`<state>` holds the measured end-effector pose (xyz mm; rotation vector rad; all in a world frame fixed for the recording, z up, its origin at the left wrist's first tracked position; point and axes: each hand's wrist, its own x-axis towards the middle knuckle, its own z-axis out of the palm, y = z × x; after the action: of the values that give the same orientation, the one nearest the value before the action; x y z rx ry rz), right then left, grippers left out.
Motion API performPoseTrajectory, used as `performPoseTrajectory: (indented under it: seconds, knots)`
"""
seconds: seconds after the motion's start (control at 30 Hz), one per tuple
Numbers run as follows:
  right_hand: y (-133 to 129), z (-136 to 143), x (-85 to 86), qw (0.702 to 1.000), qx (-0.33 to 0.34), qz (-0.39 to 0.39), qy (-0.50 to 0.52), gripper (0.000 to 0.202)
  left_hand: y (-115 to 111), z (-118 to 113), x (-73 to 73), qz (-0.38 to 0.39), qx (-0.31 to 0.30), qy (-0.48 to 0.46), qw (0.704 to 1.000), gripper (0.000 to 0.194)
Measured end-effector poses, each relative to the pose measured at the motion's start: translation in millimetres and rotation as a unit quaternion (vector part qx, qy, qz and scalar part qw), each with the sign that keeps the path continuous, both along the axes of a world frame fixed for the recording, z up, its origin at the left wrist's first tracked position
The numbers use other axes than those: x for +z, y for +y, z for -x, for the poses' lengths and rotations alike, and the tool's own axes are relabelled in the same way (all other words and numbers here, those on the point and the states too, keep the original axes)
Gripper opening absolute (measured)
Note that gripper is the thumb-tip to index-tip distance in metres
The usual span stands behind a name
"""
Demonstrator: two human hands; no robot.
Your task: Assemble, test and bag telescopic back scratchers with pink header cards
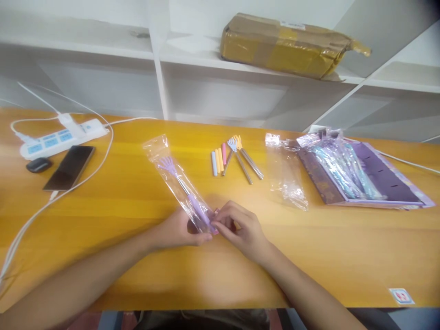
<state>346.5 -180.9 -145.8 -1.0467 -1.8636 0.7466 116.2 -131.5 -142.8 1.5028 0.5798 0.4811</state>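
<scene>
A purple telescopic back scratcher in a clear plastic sleeve [173, 176] lies slanted on the wooden table [137, 275], its claw end pointing away to the upper left. My left hand [180, 229] grips the near end of the sleeve from the left. My right hand [240, 227] pinches the same end from the right, fingertips at the sleeve's opening. Several unwrapped back scratchers [235, 158] with coloured handles lie in a loose row further back.
A purple display box [388, 176] holding more wrapped scratchers sits at right, with empty clear sleeves [287, 176] beside it. At left are a white power strip [62, 136], a black phone [70, 167] and cables. A taped cardboard parcel [285, 46] rests on the white shelf behind.
</scene>
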Motion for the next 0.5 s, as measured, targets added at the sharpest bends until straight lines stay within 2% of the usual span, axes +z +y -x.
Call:
performPoseTrajectory:
  seconds: [0.07, 0.27, 0.4, 0.5]
  knots:
    - [0, 0, 0.6, 1.000, -0.006, -0.004, 0.001, 0.006, 0, -1, 0.6, 0.003, 0.005, -0.005, 1.000, 0.031]
    - [0, 1, 1.2, 1.000, 0.003, 0.017, 0.015, 0.006, 1, -2, -4.7, -0.021, 0.020, -0.011, 1.000, 0.018]
    - [-1, 2, 3.2, 0.998, -0.004, 0.057, 0.034, 0.005, 2, 1, -10.9, 0.013, 0.017, -0.025, 0.999, 0.018]
    - [-2, 2, 4.6, 0.993, -0.011, 0.102, 0.061, 0.009, 2, 4, -14.6, 0.048, 0.006, -0.044, 0.998, 0.028]
